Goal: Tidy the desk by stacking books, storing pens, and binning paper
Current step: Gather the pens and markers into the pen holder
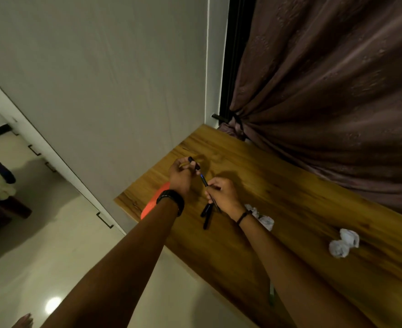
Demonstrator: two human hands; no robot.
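Gathering pens (206, 213) for storage, the right hand (224, 194) curls its fingers round a bundle, one blue tip poking just beyond them toward the left hand (181, 174). That hand's fingertips pinch a dark piece (194, 163), likely the tip's cap. Crumpled paper (343, 242) lies well apart from the fingers, not yet binned.

Left wrist wears a black watch (170, 200); right, a thin band (243, 216), perhaps cord.
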